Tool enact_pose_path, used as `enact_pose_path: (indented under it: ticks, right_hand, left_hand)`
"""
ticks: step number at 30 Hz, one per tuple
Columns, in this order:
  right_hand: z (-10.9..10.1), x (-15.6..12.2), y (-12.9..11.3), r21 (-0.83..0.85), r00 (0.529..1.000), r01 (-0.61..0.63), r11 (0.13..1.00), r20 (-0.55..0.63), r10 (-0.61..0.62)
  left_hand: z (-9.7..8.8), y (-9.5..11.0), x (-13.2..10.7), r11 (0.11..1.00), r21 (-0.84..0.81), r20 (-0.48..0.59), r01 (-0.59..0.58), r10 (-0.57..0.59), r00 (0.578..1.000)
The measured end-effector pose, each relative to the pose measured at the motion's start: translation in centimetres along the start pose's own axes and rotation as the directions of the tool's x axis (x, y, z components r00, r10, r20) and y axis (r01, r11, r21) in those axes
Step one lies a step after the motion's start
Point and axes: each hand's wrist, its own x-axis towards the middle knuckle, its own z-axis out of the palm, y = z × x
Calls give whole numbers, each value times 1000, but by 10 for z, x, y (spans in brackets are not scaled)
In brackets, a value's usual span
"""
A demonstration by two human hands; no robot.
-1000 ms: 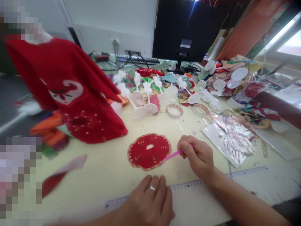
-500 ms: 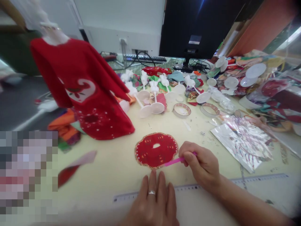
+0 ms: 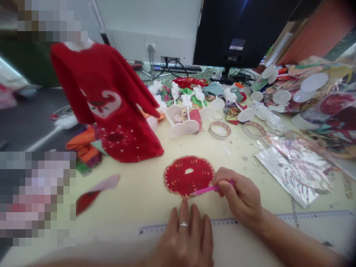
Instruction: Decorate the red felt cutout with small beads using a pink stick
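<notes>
A red fabric piece point(image 3: 179, 176) with a scalloped, gold-trimmed edge and a small half-round pale spot in its middle lies flat on the table. My left hand point(image 3: 186, 233), with a ring on one finger, is spread palm down below it, one fingertip at the piece's near edge. Between the thumb and fingers of my right hand point(image 3: 239, 196) is a slim pink pen-like stick point(image 3: 207, 189). Its tip rests on or just above the near right trim; contact cannot be made out. A ruler point(image 3: 225, 222) runs behind both hands.
A red embroidered dress point(image 3: 111, 111) on a small mannequin stands at left. White doll stands point(image 3: 190, 127), tape rolls point(image 3: 220, 130) and a silvery plastic bag point(image 3: 294, 174) lie beyond and to the right. A monitor point(image 3: 236, 33) stands behind. A red-and-pale strip point(image 3: 97, 193) lies at left.
The whole view has shifted slightly, so things appear further right. The pink stick's tip has moved a little left along the fabric's near edge. My left hand keeps its place at the edge.
</notes>
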Motion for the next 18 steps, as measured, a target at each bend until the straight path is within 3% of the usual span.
enact_pose_path:
  ticks: [11,16,18]
  right_hand:
    - [1,-1,2,10,1000,1,1000,27,-1]
    - [-1,1,2,15,1000,6,1000,-7,-6]
    - [-2,1,2,8,1000,6,1000,-25,-6]
  left_hand:
    - [-1,-1,1,999,-35,61,-8,10,998]
    - [-4,-2,3,999,-42,-19,12,-12,1000]
    - [-6,-5,5,999,-44,2,14,-14,1000]
